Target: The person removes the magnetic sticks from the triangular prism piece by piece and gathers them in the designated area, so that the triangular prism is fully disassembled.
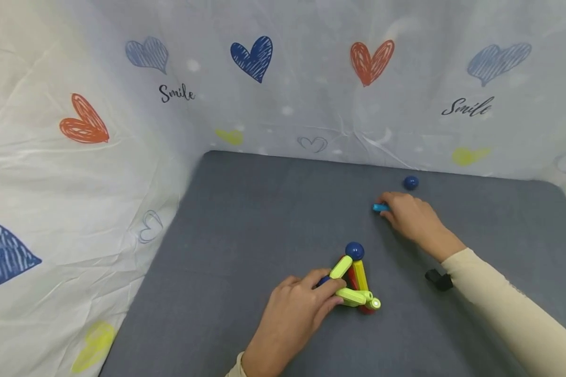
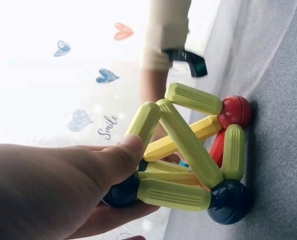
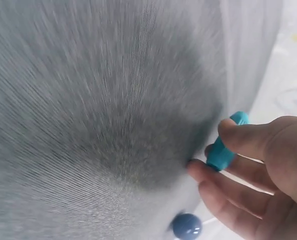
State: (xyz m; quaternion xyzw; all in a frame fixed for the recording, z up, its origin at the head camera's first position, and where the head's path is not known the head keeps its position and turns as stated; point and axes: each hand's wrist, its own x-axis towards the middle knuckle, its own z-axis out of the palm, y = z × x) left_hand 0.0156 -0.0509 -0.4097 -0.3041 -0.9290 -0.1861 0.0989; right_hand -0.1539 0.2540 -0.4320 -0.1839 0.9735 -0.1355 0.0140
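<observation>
My left hand [image 1: 290, 317] grips the near left corner of a frame built of toy magnetic building sticks and balls, standing on the table. In the left wrist view, the thumb presses a light green stick [image 2: 144, 120] by a dark blue ball [image 2: 122, 192]. The frame also has a yellow stick [image 1: 360, 275], a red ball [image 2: 235, 111], a second dark blue ball [image 2: 229, 202] and a blue ball [image 1: 355, 251] at its far corner. My right hand [image 1: 412, 217], farther back on the right, pinches a light blue stick [image 3: 221, 154] between thumb and fingers, just above the cloth.
A loose blue ball [image 1: 411, 183] lies near the table's back edge, beyond the right hand. The grey cloth-covered table [image 1: 245, 225] meets a white hanging sheet [image 1: 302, 68] printed with hearts at the back and left. A black wrist device [image 1: 438, 280] sits under the right sleeve.
</observation>
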